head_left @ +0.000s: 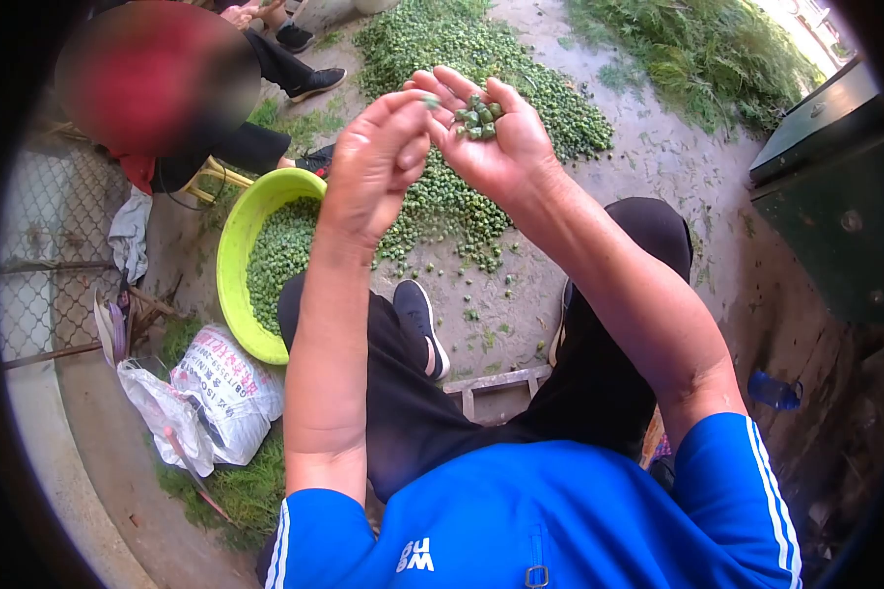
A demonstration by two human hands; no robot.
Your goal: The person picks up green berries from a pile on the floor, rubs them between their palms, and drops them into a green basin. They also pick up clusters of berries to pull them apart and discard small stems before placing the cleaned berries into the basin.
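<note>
The right hand (491, 137) lies cupped, fingers spread open, cradling small round green seed pods (478, 117). The left hand (378, 162) pinches one green pod (431, 101) just beside them. Best keep the palm level, picking singly.

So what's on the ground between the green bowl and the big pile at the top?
In the head view, a smaller heap of green bits lies on the bare ground between the bowl and the pile; the left hand covers part of it.
</note>
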